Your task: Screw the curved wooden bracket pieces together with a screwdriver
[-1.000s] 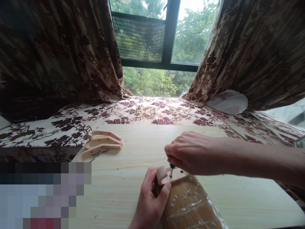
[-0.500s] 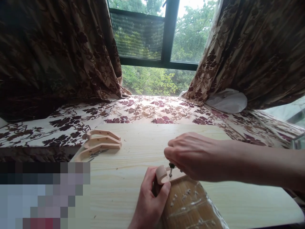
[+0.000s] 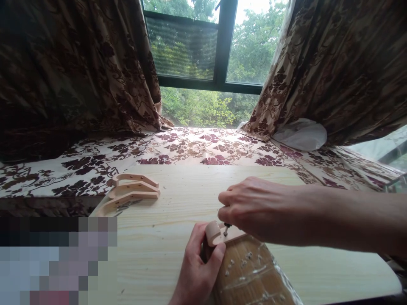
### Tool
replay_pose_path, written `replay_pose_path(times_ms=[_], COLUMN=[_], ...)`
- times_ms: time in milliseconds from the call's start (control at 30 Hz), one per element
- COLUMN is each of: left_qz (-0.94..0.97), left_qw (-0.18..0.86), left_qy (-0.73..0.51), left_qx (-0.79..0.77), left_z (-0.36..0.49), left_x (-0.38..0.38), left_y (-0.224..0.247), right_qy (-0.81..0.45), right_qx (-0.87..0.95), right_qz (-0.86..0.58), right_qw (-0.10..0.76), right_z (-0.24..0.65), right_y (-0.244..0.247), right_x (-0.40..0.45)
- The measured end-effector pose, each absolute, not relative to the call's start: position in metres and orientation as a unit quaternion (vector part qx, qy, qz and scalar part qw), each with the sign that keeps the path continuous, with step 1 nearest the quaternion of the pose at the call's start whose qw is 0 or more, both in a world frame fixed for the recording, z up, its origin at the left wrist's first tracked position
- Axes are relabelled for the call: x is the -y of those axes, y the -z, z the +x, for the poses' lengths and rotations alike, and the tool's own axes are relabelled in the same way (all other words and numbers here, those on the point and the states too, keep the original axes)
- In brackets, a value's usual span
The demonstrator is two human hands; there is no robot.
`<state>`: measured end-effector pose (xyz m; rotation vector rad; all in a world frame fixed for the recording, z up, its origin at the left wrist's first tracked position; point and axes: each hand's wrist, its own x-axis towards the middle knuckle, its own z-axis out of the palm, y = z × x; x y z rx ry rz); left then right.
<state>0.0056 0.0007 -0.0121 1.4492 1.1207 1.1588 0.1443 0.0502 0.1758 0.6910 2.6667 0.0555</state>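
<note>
My left hand (image 3: 202, 264) is closed on the curved end of a pale wooden hook piece (image 3: 213, 232), thumb in front and fingers behind. This piece lies on a brown block wrapped in clear film or tape (image 3: 251, 281). In my right hand (image 3: 244, 209) is a screwdriver (image 3: 227, 229), its dark handle mostly hidden by the fingers. The metal shaft points down, and its tip meets the wood near the curve. Several small screws (image 3: 244, 262) lie loose on the block.
Several similar wooden pieces (image 3: 135, 186) lie side by side at the table's left, with dark slender bits (image 3: 125, 206) beside them. Behind the pale wooden table (image 3: 178, 199) is a ledge with floral cloth (image 3: 190, 146). A white plastic bag (image 3: 302, 134) rests near the right curtain.
My right hand and the screwdriver have dipped slightly, and the wrist has turned a little. My left hand keeps its hold on the wooden piece. The whole view has shifted slightly.
</note>
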Motion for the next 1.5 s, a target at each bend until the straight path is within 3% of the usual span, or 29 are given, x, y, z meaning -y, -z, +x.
replay_pose_path(times_ms=[267, 567, 833, 967, 1167, 1500], left_qz=[0.591, 0.593, 0.59, 0.59, 0.578, 0.559], left_qw=[0.468, 0.468, 0.47, 0.462, 0.465, 0.443], left_qy=[-0.476, -0.47, -0.477, -0.479, -0.484, -0.513], left_qx=[-0.454, -0.457, -0.451, -0.457, -0.464, -0.477], left_z=[0.005, 0.005, 0.006, 0.005, 0.006, 0.011], left_x=[0.0, 0.0, 0.0, 0.0, -0.001, 0.001], left_y=[0.01, 0.01, 0.01, 0.011, 0.012, 0.005], right_qy=[-0.013, -0.029, -0.039, -0.031, -0.009, 0.093], right_qx=[-0.925, -0.944, -0.911, -0.922, -0.953, -0.894], right_qz=[0.335, 0.239, 0.367, 0.307, 0.211, 0.407], right_qw=[0.179, 0.225, 0.184, 0.233, 0.216, 0.162], right_z=[0.145, 0.136, 0.148, 0.144, 0.135, 0.17], right_y=[-0.168, -0.177, -0.16, -0.175, -0.176, -0.174], right_x=[-0.051, -0.05, -0.053, -0.049, -0.05, -0.074])
